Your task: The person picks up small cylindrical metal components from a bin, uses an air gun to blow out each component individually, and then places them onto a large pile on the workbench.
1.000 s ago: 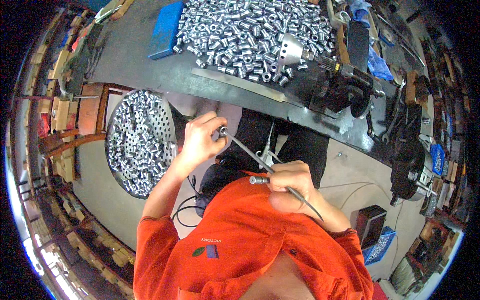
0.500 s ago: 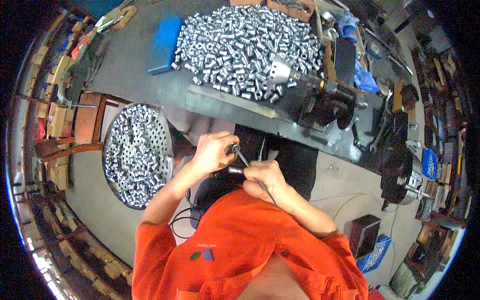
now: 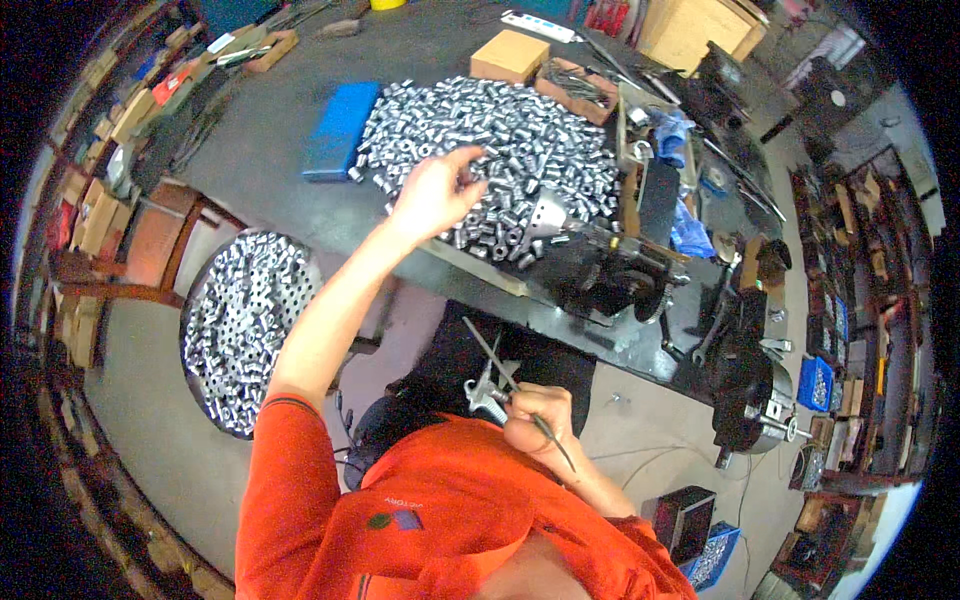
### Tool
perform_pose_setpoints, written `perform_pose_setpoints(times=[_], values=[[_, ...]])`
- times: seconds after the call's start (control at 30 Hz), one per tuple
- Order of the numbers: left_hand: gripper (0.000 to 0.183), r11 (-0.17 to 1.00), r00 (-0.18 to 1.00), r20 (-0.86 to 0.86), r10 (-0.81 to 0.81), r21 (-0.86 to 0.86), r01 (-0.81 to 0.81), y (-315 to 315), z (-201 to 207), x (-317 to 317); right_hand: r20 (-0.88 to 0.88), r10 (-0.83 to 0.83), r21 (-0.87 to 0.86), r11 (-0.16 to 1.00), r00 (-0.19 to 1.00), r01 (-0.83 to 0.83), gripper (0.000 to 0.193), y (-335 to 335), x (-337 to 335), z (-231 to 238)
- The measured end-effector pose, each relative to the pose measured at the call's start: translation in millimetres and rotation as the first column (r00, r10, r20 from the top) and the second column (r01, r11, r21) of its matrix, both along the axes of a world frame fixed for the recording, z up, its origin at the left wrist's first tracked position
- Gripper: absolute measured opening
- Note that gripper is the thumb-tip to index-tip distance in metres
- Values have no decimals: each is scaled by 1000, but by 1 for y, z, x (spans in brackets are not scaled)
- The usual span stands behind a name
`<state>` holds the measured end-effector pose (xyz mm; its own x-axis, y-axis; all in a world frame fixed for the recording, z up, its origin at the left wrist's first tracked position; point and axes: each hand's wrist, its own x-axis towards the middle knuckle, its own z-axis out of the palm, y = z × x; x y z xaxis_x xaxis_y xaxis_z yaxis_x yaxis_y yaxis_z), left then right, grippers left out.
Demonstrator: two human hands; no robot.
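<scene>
My left hand [image 3: 438,195] reaches over a heap of small silver metal sleeves [image 3: 540,135] on the dark workbench. Its thumb and forefinger are apart, and no sleeve shows between them. In my right hand [image 3: 540,418], above my lap, is a slim metal rod tool [image 3: 487,347], gripped around its middle. One end points up toward the bench; the thinner end sticks out toward my forearm. Beside the right-hand fingers is a silver-grey, pistol-shaped tool [image 3: 486,392] with a ribbed part. Whether the hand touches it, I cannot tell.
Left of my arm stands a round perforated tray [image 3: 190,350] with many sleeves. A blue box [image 3: 342,132] borders the heap. Black clamping machinery [image 3: 615,272] sits at the bench's right edge, with a larger chuck-like machine [image 3: 750,405] farther right. A wooden chair [image 3: 160,240] stands behind the tray.
My left hand has left the rod's tip, where it held a small round-ended part, and moved up over the heap. My right hand keeps the rod. The view has shifted, showing more bench.
</scene>
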<state>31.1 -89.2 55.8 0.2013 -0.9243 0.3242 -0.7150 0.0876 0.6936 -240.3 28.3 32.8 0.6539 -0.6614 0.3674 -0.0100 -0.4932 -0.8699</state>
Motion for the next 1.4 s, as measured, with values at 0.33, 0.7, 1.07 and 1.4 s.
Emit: perform_pose_setpoints(times=[0.33, 0.7, 1.07, 1.4], values=[[31, 860, 846, -204, 492, 263, -437, 194, -35, 152, -43, 31, 64, 998, 999, -28, 21, 3, 7, -21], [33, 511, 614, 701, 362, 402, -760, 239, -126, 187, -48, 74, 80, 994, 996, -70, 23, 2, 17, -23], [31, 942, 795, -560, 231, 333, -39, 216, -46, 84, -91, 130, 154, 981, 987, -115, 24, 0, 8, -19], [27, 834, 641, -764, -78, 303, 462, 181, -24, -13, -67, 158, 103, 983, 985, -151, 25, -18, 25, -10]])
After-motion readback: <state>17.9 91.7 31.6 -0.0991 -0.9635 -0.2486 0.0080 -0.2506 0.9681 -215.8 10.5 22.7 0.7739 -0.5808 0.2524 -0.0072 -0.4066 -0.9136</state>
